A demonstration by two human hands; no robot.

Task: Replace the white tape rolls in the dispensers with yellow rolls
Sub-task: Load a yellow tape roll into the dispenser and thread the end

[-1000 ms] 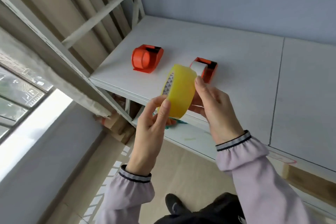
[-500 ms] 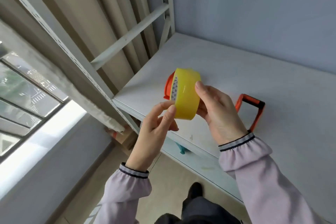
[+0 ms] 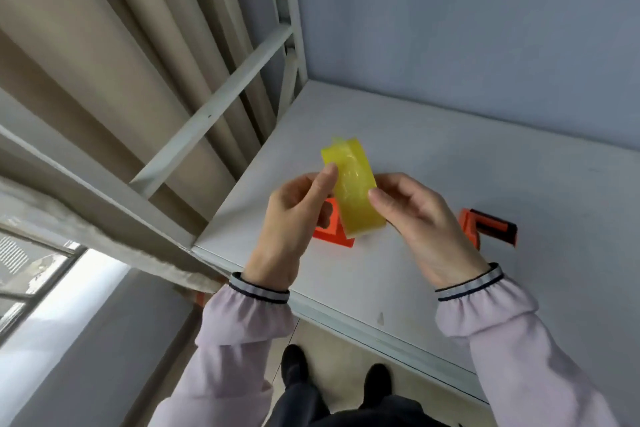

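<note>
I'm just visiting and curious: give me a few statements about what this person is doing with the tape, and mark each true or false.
1. Both hands hold the yellow tape roll. True: the left hand and right hand grip it from either side.
2. The roll already sits inside a dispenser. False: it is held above the shelf.
3. Two orange dispensers lie on the shelf. True: one behind the left hand, another beyond the right hand.
4. The person wears gloves. False: the hands are bare, with pale sleeves.
</note>
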